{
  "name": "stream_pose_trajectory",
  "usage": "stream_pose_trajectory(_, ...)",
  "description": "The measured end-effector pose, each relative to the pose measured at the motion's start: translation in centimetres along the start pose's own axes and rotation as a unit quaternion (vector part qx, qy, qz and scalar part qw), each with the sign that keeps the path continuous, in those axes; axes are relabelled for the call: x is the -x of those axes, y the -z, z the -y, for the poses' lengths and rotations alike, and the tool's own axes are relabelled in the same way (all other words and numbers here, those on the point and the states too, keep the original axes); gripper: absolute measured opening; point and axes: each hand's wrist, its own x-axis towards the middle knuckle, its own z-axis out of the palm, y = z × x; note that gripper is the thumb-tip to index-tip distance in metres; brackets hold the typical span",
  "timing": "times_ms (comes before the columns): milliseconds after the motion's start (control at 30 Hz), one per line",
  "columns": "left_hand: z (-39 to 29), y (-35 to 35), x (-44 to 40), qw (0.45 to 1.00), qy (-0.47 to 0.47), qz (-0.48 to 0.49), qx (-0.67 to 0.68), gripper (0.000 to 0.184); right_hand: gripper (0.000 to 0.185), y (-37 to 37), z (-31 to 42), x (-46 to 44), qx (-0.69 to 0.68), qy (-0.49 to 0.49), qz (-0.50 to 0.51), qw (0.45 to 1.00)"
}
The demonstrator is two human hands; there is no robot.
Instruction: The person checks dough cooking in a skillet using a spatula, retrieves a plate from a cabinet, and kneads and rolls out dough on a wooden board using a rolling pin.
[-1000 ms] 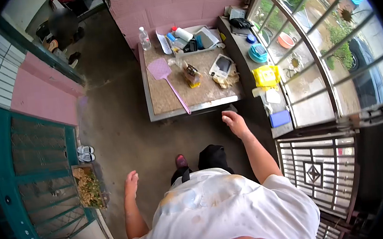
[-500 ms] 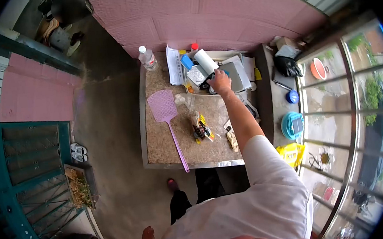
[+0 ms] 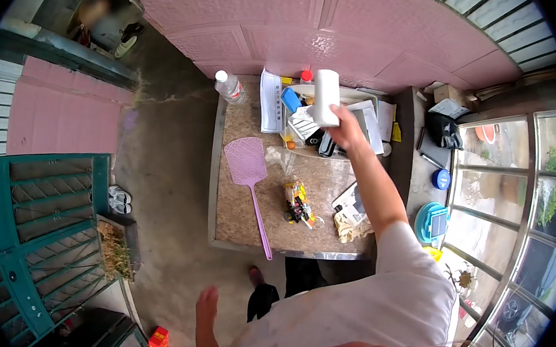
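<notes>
My right hand (image 3: 349, 130) grips the lower end of a white oblong case (image 3: 328, 95) and holds it above a tray (image 3: 299, 150) at the back of the table. What exactly the case is I cannot make out. Under it in the tray lie a blue item (image 3: 290, 99), a foil-like white packet (image 3: 303, 124), dark small things and papers (image 3: 373, 127). Low at the left, away from the table, hangs my left hand (image 3: 206, 305), empty, with its fingers stretched out.
On the tabletop (image 3: 243, 224) are a purple fly swatter (image 3: 247, 163), a plastic bottle (image 3: 230, 88), a printed sheet (image 3: 270, 100), a colourful packet with black parts (image 3: 298, 205) and a beige cloth (image 3: 352, 226). A ledge with a turquoise solar lamp (image 3: 432, 221) runs beside the window.
My right hand has closed round the white case and lifted it out of the tray, upright. My left hand has risen a little. The view has shifted slightly.
</notes>
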Motion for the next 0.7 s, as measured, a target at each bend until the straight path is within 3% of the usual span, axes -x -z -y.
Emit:
stream_pose_trajectory(33,-1.8,-0.5,-2.0,0.994,-0.061,-0.003,0.086,0.035,0.068,-2.0,0.4,3.2,-0.158,-0.006,0.073,0.985)
stream_pose_trajectory(67,-5.9,-0.5,-3.2,0.971,-0.137,0.061,0.188,0.036,0.072,-3.8,1.0,6.1,-0.226,-0.013,0.149,0.963)
stream_pose_trajectory(133,-13.5,-1.9,-5.5,0.915,-0.212,0.144,0.311,0.036,0.078,-7.6,2.4,11.4,-0.256,-0.032,0.175,0.95)
stream_pose_trajectory(200,-21.3,-1.4,-5.1,0.866,-0.274,0.271,0.319,0.044,0.081,-9.1,2.0,14.7,-0.262,-0.051,0.18,0.947)
stream_pose_trajectory(300,-28.3,-2.3,-3.7,0.827,-0.324,0.361,0.285,0.059,0.08,-9.6,0.7,18.0,-0.209,-0.071,0.159,0.962)
stream_pose_trajectory(400,-30.8,-2.9,-0.4,0.828,-0.38,0.326,0.252,0.056,0.077,-10.5,0.3,20.1,-0.136,-0.06,0.15,0.978)
stream_pose_trajectory(467,-30.4,-3.1,0.7,0.852,-0.445,0.254,0.109,0.048,0.074,-11.0,0.0,21.2,-0.09,-0.052,0.158,0.982)
stream_pose_trajectory(500,-29.8,-3.8,1.2,0.857,-0.452,0.197,0.15,0.029,0.073,-11.7,-0.1,22.1,-0.064,-0.025,0.121,0.99)
stream_pose_trajectory(533,-29.5,-3.7,1.1,0.857,-0.454,0.194,0.148,0.029,0.071,-12.2,-0.3,22.8,-0.039,0.003,0.084,0.996)
stream_pose_trajectory(600,-29.1,-3.0,1.5,0.825,-0.56,0.048,0.056,0.016,0.07,-11.8,-0.7,23.1,-0.045,0.0,0.083,0.996)
stream_pose_trajectory(700,-29.1,-1.8,2.7,0.797,-0.592,0.059,0.097,0.007,0.07,-12.4,-0.7,23.7,-0.054,-0.004,0.098,0.994)
